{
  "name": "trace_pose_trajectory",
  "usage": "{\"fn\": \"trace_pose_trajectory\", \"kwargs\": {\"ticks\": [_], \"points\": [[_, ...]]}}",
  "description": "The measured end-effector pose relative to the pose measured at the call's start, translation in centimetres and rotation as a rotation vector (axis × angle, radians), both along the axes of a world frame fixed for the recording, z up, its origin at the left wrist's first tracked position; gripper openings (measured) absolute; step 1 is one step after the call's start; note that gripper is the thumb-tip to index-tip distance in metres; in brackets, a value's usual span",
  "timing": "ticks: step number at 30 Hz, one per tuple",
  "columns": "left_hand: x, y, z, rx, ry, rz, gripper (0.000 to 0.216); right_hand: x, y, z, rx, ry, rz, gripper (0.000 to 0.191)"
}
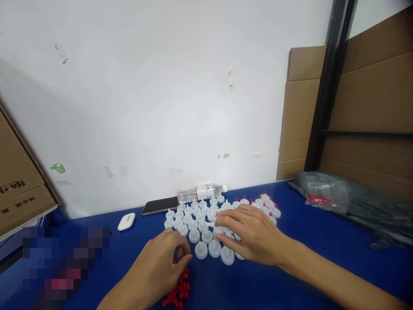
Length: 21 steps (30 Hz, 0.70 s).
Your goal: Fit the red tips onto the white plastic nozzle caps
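Clearly, the crowding is the main risk: the white lids (194, 235) stand very close on the desk (322, 271), so a sideways push of the right hand (228, 228) could tip several of them. This hand has its fingers and thumb closed around one lid (219, 233), which seems tilted; a loose hold could let it slip among its neighbours. The left hand (187, 251), well apart from the right, is curled over the edge of the red caps (183, 287). These are small, and a brush of the wrist might scatter them. The bottle (190, 195) lies on its side behind the lids and could roll if bumped.

Whether the left hand pinches a cap, I cannot tell. The right hand hides some lids, and a patch at lower left is pixelated.
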<state>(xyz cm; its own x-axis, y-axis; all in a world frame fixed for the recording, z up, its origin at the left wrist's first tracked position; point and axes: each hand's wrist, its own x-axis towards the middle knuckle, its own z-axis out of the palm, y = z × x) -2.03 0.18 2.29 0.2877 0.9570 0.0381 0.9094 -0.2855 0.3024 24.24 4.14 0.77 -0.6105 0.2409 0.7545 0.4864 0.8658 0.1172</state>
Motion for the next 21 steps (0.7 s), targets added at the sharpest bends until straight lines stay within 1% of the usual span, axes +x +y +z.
{"fn": "trace_pose_trajectory", "kwargs": {"ticks": [4, 11, 14, 18, 21], "points": [[-0.24, -0.30, -0.16, -0.097, -0.001, 0.001, 0.013, 0.05, -0.12, -0.10, -0.005, -0.009, -0.004, 0.014], [-0.51, -0.06, -0.76, -0.128, 0.028, 0.015, 0.012, 0.00, -0.27, -0.06, -0.009, -0.049, -0.028, 0.016], [-0.48, 0.02, -0.91, -0.144, 0.026, -0.008, 0.012, -0.10, -0.39, -0.06, -0.004, -0.052, -0.037, 0.019], [-0.17, 0.34, -0.67, -0.051, -0.035, -0.075, 0.016, -0.17, -0.54, -0.04, -0.006, -0.071, -0.032, 0.023], [0.39, 0.51, -0.12, 0.018, -0.190, -0.097, 0.022, -0.17, -0.57, -0.13, -0.028, -0.134, -0.013, 0.023]]}}
